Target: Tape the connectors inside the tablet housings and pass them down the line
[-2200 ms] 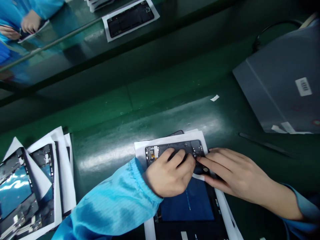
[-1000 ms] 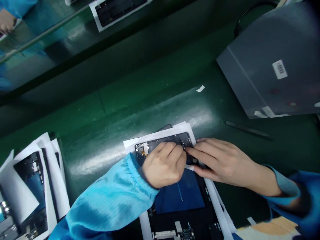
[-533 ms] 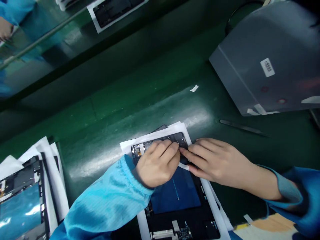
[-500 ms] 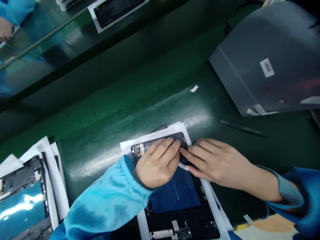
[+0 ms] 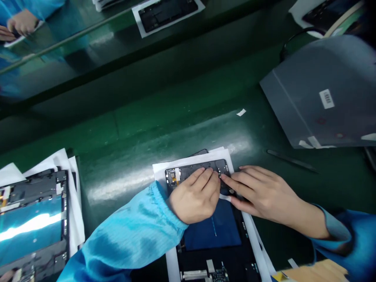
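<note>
An opened tablet, with its inner parts and a blue battery showing, lies on white sheets in front of me. My left hand is closed over its upper part, fingers together and bent down on the frame. Whatever lies under those fingertips is hidden. From the right, my right hand reaches to the same spot, its index fingertip close to the left fingers. At its thumb is a narrow white strip, which it appears to pinch above the battery.
To the left, similar opened tablets are stacked with white sheets. A dark grey box-like object stands at the right. Tweezers and a white scrap lie on the green table. Across the ledge, another person's hands show.
The camera has shifted, so the scene sits further right and slightly lower. Both hands stay at the tablet's top area, with little movement against it.
</note>
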`<move>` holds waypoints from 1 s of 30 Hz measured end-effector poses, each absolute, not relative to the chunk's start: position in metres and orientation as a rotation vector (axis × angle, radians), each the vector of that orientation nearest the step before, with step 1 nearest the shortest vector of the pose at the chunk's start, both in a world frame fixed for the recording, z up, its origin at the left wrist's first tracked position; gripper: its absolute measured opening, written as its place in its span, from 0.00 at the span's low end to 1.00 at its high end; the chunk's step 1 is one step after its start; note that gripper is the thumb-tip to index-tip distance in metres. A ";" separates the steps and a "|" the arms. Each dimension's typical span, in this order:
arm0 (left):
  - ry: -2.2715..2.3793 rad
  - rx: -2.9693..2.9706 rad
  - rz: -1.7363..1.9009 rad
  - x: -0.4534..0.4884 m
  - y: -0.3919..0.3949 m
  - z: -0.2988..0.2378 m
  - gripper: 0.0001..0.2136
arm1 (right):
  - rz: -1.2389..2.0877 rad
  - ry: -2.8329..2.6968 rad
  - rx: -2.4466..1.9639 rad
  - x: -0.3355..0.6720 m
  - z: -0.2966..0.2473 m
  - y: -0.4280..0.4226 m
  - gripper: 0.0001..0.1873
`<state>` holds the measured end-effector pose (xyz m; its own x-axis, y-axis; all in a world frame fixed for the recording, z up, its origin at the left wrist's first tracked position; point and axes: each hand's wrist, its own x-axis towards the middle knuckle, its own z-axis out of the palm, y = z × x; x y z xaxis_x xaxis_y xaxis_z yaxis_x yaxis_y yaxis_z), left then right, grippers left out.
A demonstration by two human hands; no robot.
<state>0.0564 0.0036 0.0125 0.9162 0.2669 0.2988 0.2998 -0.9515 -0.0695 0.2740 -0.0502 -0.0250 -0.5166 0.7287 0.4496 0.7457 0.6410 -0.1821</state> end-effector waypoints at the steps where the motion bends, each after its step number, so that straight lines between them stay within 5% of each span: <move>1: -0.439 -2.958 -0.450 0.056 0.003 0.011 0.15 | -0.028 -2.369 -1.157 0.274 -0.025 -0.051 0.16; 15: -0.392 -2.910 -0.445 0.058 0.008 0.005 0.15 | -0.387 -2.467 -1.319 0.251 -0.016 -0.068 0.18; 22: -0.343 -2.871 -0.342 0.056 0.004 0.001 0.15 | -0.159 -2.063 -1.326 0.259 -0.009 -0.073 0.11; 30: -0.361 -2.871 -0.305 0.056 0.004 0.000 0.16 | -0.359 -2.230 -1.444 0.244 -0.021 -0.061 0.07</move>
<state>0.0561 0.0044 -0.0001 0.9479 0.2175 0.2328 0.2657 -0.9429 -0.2011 0.2439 -0.0605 -0.0208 -0.3457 0.7899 0.5064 0.9089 0.4160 -0.0282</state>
